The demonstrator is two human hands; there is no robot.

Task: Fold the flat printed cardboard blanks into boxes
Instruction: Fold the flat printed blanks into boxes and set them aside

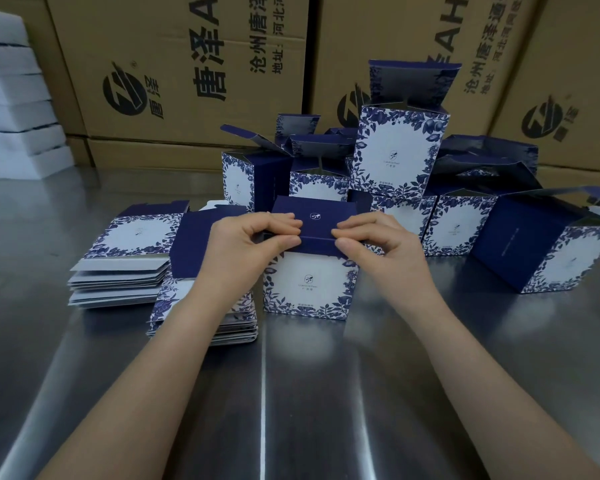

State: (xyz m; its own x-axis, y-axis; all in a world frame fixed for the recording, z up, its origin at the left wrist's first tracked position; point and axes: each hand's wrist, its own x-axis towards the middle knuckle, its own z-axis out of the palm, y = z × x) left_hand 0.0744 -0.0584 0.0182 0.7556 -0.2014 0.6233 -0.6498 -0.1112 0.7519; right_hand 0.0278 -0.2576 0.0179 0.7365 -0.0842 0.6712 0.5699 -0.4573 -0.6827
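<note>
A white box with blue floral print (pixel 310 284) stands upright on the steel table (pixel 326 393), its dark blue lid flap (pixel 314 216) bent over the top. My left hand (pixel 253 237) pinches the flap's front edge at the left. My right hand (pixel 374 239) pinches the same edge at the right. Two stacks of flat printed blanks lie to the left: one further left (pixel 122 265), the other (pixel 201 306) partly hidden under my left forearm.
Several folded boxes with open top flaps (pixel 399 154) stand behind and to the right; one lies tilted at far right (pixel 548 247). Large brown cartons (pixel 187 81) wall the back. White foam sheets (pixel 14 109) are stacked at far left.
</note>
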